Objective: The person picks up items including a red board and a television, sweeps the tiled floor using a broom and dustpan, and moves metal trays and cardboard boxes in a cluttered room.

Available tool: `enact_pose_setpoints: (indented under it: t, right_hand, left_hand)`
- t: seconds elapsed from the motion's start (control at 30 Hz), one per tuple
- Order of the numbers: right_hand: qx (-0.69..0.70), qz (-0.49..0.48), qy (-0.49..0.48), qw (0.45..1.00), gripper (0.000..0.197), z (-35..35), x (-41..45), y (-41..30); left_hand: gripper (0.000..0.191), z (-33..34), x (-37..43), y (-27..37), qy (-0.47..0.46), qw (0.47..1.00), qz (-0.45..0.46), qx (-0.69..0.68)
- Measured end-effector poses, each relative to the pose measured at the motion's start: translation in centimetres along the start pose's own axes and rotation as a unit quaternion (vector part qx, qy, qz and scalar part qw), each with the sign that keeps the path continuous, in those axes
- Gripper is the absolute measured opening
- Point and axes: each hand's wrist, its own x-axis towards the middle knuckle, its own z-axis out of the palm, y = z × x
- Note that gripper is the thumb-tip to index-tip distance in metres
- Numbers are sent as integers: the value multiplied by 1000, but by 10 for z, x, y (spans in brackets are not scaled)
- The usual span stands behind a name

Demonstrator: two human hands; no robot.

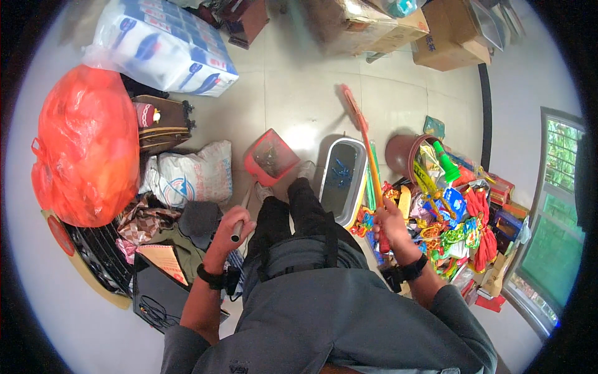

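My left hand (pixel 232 229) is closed around the metal tube handle of a red dustpan (pixel 272 157), which sits low in front of my feet with dirt and scraps in its pan. In my right hand (pixel 391 225) is the orange handle of a broom (pixel 371 161). Its reddish head (pixel 353 106) points away from me, and whether it touches the floor I cannot tell. Beneath the broom, to the right of my legs, stands an oblong grey tub (pixel 343 180) with dark water and blue bits in it.
A brown bucket (pixel 404 152) tips toward a heap of colourful packets and decorations (pixel 448 219) on the right. To the left are a white woven sack (pixel 191 175), a suitcase (pixel 163 124) and a large red plastic bag (pixel 88 149). Cardboard boxes (pixel 444 39) and wrapped paper rolls (pixel 163 46) stand farther off.
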Motion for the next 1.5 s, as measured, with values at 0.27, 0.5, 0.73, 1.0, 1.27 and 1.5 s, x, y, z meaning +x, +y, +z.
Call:
enact_pose_setpoints:
  t: [0.27, 0.5, 0.73, 1.0, 1.27, 1.5]
  right_hand:
    - [117, 91, -102, 984, 7, 9, 27, -31]
    - [219, 124, -150, 956, 20, 23, 9, -62]
    - [149, 68, -160, 973, 21, 35, -10, -73]
    - [-81, 4, -67, 994, 25, 45, 17, -58]
    - [-288, -64, -106, 949, 38, 65, 34, 20]
    - [-305, 44, -219, 926, 46, 52, -36, 22]
  left_hand:
    - [24, 2, -9, -35, -11, 999, 5, 41]
    - [23, -5, -10, -39, 20, 999, -6, 32]
    - [24, -9, -13, -45, 56, 998, -5, 36]
    - [26, -6, -17, -45, 84, 996, 9, 39]
    - [24, 1, -23, -61, 77, 997, -17, 12]
    - [24, 5, -29, -68, 85, 996, -25, -31]
